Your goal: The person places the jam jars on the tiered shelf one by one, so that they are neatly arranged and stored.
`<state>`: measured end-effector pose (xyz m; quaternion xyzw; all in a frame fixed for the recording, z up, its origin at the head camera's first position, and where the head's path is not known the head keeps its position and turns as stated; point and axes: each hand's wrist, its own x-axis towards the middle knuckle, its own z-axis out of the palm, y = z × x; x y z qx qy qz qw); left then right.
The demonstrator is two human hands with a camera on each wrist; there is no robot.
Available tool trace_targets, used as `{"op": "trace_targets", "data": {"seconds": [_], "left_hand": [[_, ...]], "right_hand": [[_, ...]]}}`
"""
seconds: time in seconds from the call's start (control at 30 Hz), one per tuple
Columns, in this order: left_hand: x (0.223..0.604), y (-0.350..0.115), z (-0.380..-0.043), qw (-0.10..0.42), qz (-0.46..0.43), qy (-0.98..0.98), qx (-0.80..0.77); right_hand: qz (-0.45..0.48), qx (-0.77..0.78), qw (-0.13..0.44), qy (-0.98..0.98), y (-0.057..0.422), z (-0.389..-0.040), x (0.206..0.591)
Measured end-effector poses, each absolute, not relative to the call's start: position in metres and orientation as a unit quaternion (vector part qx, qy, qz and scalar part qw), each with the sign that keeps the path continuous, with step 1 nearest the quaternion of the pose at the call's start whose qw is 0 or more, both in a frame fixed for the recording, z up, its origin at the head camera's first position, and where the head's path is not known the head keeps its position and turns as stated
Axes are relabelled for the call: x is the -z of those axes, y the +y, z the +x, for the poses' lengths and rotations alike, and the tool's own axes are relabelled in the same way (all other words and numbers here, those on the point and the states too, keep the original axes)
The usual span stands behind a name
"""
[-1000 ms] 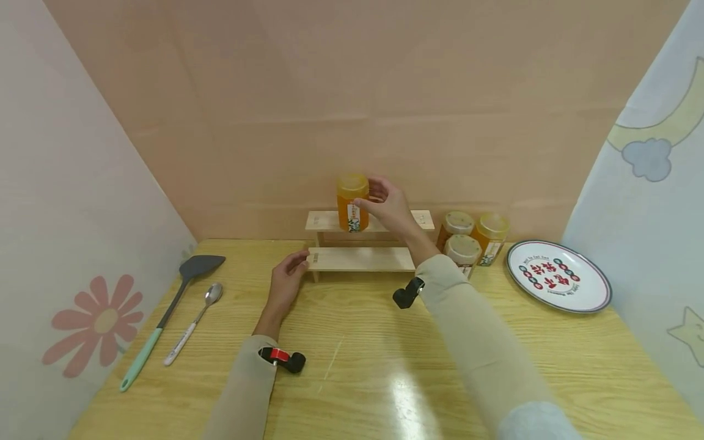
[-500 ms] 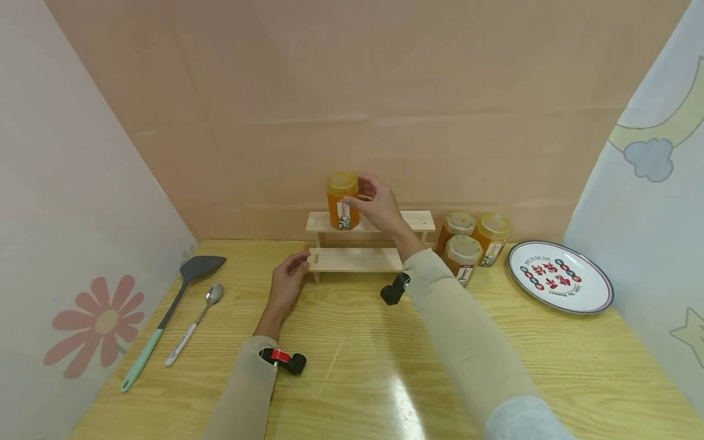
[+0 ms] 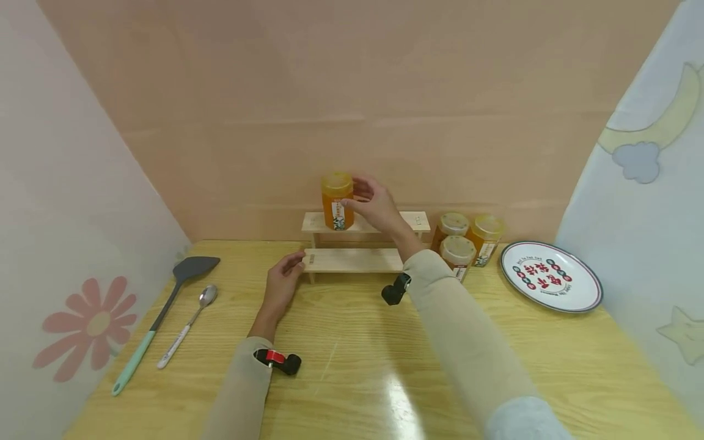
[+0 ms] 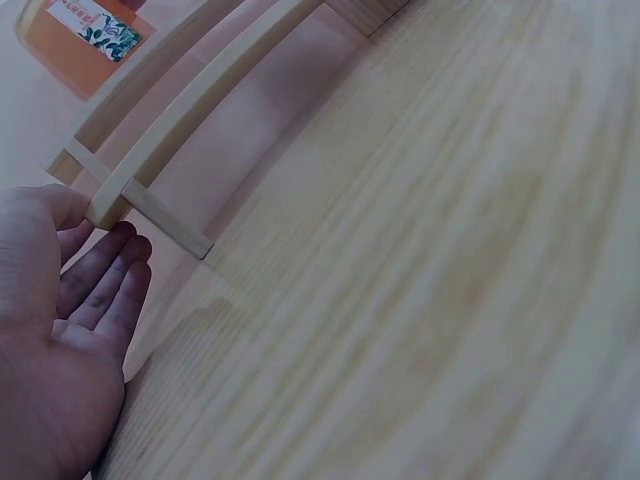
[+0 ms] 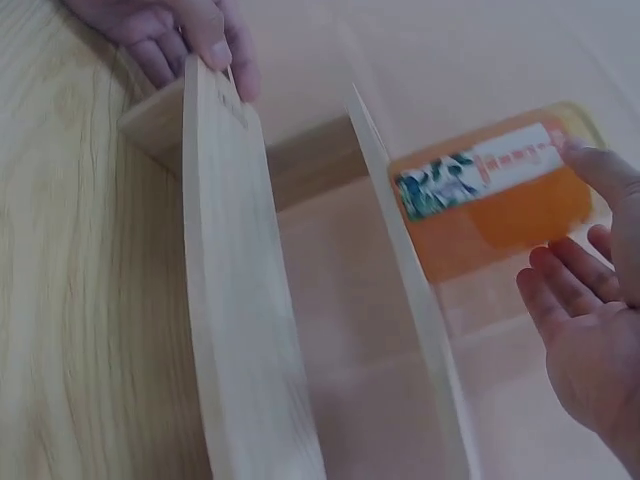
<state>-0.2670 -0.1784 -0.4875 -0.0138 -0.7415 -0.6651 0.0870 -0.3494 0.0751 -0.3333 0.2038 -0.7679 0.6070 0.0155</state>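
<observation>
My right hand grips a jar of orange honey with a yellow lid and a white label, thumb on its front. The jar is upright at the left part of the upper board of a two-tier wooden shelf. In the right wrist view, the base of the honey jar meets the upper board's edge or nearly so; I cannot tell which. My left hand pinches the left end of the lower board. The left wrist view has the thumb of my left hand against that board end, other fingers below.
Right of the shelf stand three more honey jars close together. A white oval plate with red characters lies farther right. On the left lie a grey spatula with a green handle and a metal spoon.
My right hand has carried the honey jar leftward along the upper board, mostly in the first half second. My left hand keeps its place at the lower board's end.
</observation>
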Motion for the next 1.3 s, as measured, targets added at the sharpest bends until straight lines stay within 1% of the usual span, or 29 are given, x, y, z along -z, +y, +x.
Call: {"op": "trace_targets", "data": {"seconds": [0.13, 0.27, 0.4, 0.57, 0.83, 1.03, 1.3], "left_hand": [[0.486, -0.180, -0.269, 0.086, -0.014, -0.740, 0.667], [0.483, -0.181, -0.271, 0.076, -0.004, -0.736, 0.672], [0.471, -0.180, -0.266, 0.063, 0.005, -0.740, 0.669], [0.457, -0.179, -0.256, 0.064, 0.004, -0.742, 0.667], [0.460, -0.179, -0.255, 0.054, 0.008, -0.739, 0.672], [0.460, -0.181, -0.255, 0.057, 0.007, -0.739, 0.671], [0.458, -0.182, -0.255, 0.064, 0.004, -0.742, 0.667]], "right_hand": [[0.207, -0.578, 0.017, -0.790, 0.102, -0.344, 0.326], [0.200, -0.549, 0.017, -0.811, 0.143, -0.341, 0.327], [0.180, -0.530, 0.018, -0.829, 0.188, -0.334, 0.331], [0.154, -0.510, 0.037, -0.845, 0.238, -0.326, 0.337], [0.111, -0.453, 0.053, -0.883, 0.305, -0.317, 0.350], [0.081, -0.442, 0.059, -0.892, 0.334, -0.313, 0.359], [0.059, -0.429, 0.054, -0.900, 0.345, -0.320, 0.378]]}}
